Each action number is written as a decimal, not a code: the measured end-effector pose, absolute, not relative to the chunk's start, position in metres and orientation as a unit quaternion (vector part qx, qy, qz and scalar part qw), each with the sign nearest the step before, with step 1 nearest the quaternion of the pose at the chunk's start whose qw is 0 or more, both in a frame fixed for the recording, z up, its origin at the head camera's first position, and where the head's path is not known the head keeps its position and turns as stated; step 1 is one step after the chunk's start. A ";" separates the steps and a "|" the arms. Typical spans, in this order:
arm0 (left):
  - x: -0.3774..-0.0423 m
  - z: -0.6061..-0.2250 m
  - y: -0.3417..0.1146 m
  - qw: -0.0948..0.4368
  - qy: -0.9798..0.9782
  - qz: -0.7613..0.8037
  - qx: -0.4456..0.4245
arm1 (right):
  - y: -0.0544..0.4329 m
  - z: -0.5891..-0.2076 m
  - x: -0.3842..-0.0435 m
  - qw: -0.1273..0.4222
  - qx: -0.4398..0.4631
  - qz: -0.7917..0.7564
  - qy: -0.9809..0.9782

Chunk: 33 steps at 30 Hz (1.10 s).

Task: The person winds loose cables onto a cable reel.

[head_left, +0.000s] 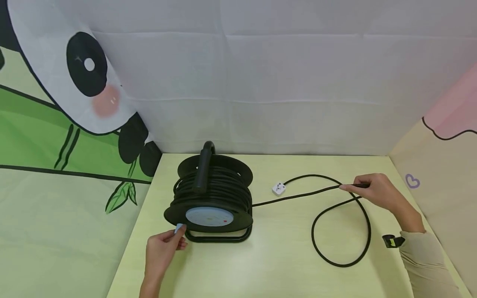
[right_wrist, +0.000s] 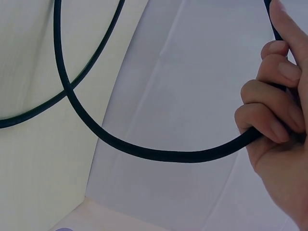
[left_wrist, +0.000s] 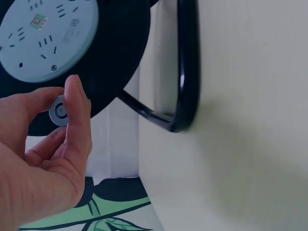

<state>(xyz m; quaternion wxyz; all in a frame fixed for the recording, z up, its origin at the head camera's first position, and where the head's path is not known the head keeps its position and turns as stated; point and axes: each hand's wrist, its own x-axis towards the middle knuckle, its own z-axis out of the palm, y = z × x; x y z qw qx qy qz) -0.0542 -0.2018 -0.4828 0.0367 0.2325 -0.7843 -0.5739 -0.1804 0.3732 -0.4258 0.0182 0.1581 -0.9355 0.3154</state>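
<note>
A black cable reel [head_left: 244, 221] wound with black cable stands upright on the table at centre left. My left hand [head_left: 160, 250] is at its lower left edge, thumb and fingers pinching the small grey-blue crank knob [left_wrist: 58, 110] on the reel's face. Just above the knob is the round pale-blue socket panel [left_wrist: 48, 43]. To the right, my right hand [head_left: 380, 192] grips the black cable [head_left: 298, 196], which runs nearly straight from the reel into its curled fingers. Past that hand the cable loops over the table and ends in a white plug [head_left: 278, 189].
The reel's black tube frame [head_left: 220, 239] rests on the pale table [head_left: 283, 265]. A white cloth backdrop [head_left: 261, 82] rises behind, with printed cloth on both sides. The cable loop [head_left: 344, 265] lies on the table's right half.
</note>
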 end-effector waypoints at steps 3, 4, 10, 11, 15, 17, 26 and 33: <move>-0.054 -0.474 -0.206 0.039 -0.784 -0.573 0.237 | 0.371 -0.425 -0.181 0.015 0.154 0.320 -0.935; -0.054 -0.471 -0.207 0.040 -0.784 -0.573 0.237 | 0.370 -0.425 -0.181 0.015 0.152 0.322 -0.934; -0.053 -0.453 -0.210 0.055 -0.770 -0.590 0.238 | 0.368 -0.424 -0.180 0.016 0.143 0.330 -0.933; -0.053 -0.450 -0.210 0.057 -0.766 -0.595 0.236 | 0.368 -0.424 -0.180 0.015 0.141 0.331 -0.933; -0.052 -0.438 -0.209 0.062 -0.759 -0.605 0.232 | 0.367 -0.424 -0.179 0.012 0.137 0.329 -0.934; -0.053 -0.434 -0.208 0.064 -0.759 -0.606 0.230 | 0.367 -0.425 -0.178 0.012 0.135 0.330 -0.934; -0.053 -0.408 -0.194 0.077 -0.752 -0.619 0.214 | 0.364 -0.425 -0.176 -0.001 0.127 0.337 -0.933; -0.053 -0.390 -0.176 0.089 -0.744 -0.635 0.185 | 0.351 -0.424 -0.172 -0.006 0.146 0.342 -0.928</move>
